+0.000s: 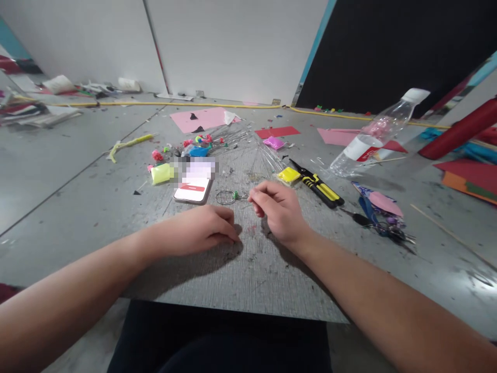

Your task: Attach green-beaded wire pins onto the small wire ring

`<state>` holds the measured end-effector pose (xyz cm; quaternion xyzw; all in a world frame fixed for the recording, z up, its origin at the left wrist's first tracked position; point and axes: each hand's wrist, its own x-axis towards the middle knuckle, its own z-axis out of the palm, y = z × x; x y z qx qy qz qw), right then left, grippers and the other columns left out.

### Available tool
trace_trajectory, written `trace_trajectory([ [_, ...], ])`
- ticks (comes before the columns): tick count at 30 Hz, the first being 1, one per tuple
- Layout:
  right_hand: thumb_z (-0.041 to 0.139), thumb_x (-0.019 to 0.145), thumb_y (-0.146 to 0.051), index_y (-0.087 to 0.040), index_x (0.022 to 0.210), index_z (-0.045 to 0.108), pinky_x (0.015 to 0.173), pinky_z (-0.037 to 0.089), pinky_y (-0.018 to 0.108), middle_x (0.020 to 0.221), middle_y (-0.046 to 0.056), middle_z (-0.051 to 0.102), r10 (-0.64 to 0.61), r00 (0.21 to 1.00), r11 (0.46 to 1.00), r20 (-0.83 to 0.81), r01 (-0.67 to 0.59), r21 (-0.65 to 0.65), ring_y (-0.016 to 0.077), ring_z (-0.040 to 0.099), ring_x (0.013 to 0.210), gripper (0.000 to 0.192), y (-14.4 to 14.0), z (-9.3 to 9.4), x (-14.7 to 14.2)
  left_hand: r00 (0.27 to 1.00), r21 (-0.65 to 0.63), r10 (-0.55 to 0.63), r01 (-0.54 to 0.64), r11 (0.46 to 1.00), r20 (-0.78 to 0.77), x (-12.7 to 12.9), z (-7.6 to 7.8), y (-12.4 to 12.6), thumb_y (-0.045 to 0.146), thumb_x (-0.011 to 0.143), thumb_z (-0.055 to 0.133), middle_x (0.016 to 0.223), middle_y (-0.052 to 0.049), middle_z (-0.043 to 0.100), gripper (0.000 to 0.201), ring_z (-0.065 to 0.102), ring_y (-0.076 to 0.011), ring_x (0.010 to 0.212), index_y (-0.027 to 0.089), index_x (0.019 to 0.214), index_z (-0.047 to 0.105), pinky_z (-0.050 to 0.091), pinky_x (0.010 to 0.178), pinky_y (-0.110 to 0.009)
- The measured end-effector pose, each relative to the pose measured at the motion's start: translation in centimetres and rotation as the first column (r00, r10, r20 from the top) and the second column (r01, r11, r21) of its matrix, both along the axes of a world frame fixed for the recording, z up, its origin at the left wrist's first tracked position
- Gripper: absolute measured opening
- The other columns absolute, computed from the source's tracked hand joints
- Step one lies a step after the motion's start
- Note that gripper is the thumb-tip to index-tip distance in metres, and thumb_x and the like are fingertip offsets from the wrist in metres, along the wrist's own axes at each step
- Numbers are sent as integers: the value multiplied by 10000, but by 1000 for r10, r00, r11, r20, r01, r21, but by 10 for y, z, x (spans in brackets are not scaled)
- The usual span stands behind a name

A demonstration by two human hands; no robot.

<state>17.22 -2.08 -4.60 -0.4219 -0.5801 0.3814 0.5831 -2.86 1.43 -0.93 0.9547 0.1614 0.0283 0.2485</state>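
My right hand [277,210] is closed in a pinch around the handle end of a small racket shape bent from thin wire [225,197]. The racket has an oval head with crossed wires and a bit of green clay [235,195] at its neck. My left hand [205,228] rests on the table just below the racket, its fingers curled together and pointing down; what they hold, if anything, is hidden. Just beyond that hand lies a phone [192,189] with a lit screen, partly blurred. Black and yellow pliers [318,184] lie right of my right hand, beside a yellow clay packet [288,175].
Loose wires [236,134] and small coloured clay pieces [200,141] spread behind the phone on the grey table [89,197]. A tilted-looking plastic bottle [361,153], keys [394,230] and a thin stick [450,233] are on the right. Pink paper [205,120] lies farther back.
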Motion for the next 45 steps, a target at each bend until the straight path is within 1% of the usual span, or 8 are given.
trace_trajectory([
  [7, 601, 885, -324, -185, 684, 586, 513, 345, 266, 551, -53, 495, 23, 990, 997, 140, -13, -73, 92, 429, 518, 245, 0, -3, -2, 998, 51, 44, -41, 998, -41, 1, 3, -2, 103, 934, 471, 981, -67, 677, 355, 667, -158, 807, 236, 1126, 739, 500, 702, -256],
  [12, 593, 887, -340, -190, 680, 580, 520, 339, 272, 547, -54, 482, -22, 983, 996, 184, 38, -82, 98, 425, 524, 256, 2, -4, -1, 960, 206, 277, -280, 938, 45, -2, -2, 6, 172, 937, 472, 1013, -91, 655, 293, 649, -210, 906, 177, 1111, 707, 499, 778, -330],
  [15, 590, 886, -346, -191, 681, 574, 520, 333, 274, 546, -54, 480, -40, 978, 995, 204, 58, -83, 102, 423, 527, 257, 2, -4, -1, 938, 234, 338, -348, 908, 84, -5, -7, 13, 212, 913, 534, 1032, -100, 646, 277, 639, -227, 935, 170, 1135, 695, 493, 805, -354],
  [22, 587, 880, -351, -189, 681, 559, 558, 358, 278, 582, -46, 498, -17, 959, 997, 283, 37, -68, 104, 436, 558, 259, 2, -4, -1, 940, 216, 341, -335, 917, 10, -3, -12, 15, 244, 897, 569, 974, -101, 630, 222, 628, -226, 850, 183, 1036, 730, 483, 748, -355],
  [28, 582, 855, -270, -180, 794, 653, 624, 422, 295, 737, 20, 667, 14, 892, 998, 452, 18, -67, 156, 584, 685, 130, 2, -4, -3, 899, 90, 407, -424, 901, 165, 0, -11, 13, 239, 891, 587, 866, -61, 701, 129, 650, -177, 774, 175, 959, 675, 500, 677, -303],
  [33, 587, 846, -238, -180, 845, 687, 636, 457, 296, 796, 47, 699, 39, 876, 999, 481, -31, -24, 177, 629, 746, 115, 1, -4, -4, 851, -21, 462, -472, 881, 250, 2, -9, 11, 277, 865, 640, 764, -31, 715, 156, 641, -129, 654, 158, 956, 685, 499, 583, -247],
  [37, 592, 854, -242, -180, 817, 672, 632, 454, 291, 778, 40, 690, 36, 869, 999, 494, -45, 7, 166, 619, 723, 108, 0, -5, -4, 868, -37, 408, -415, 909, 283, 3, -9, 9, 240, 892, 602, 785, -32, 728, 192, 640, -114, 649, 162, 1037, 700, 486, 573, -226],
  [45, 564, 870, -240, -185, 769, 599, 628, 396, 290, 740, 21, 623, 51, 807, 994, 588, -97, 47, 150, 556, 686, 120, -2, -4, -4, 892, 11, 384, -397, 918, 238, 2, -9, 9, 291, 896, 600, 763, -32, 689, 165, 615, -131, 661, 156, 921, 691, 464, 585, -247],
])
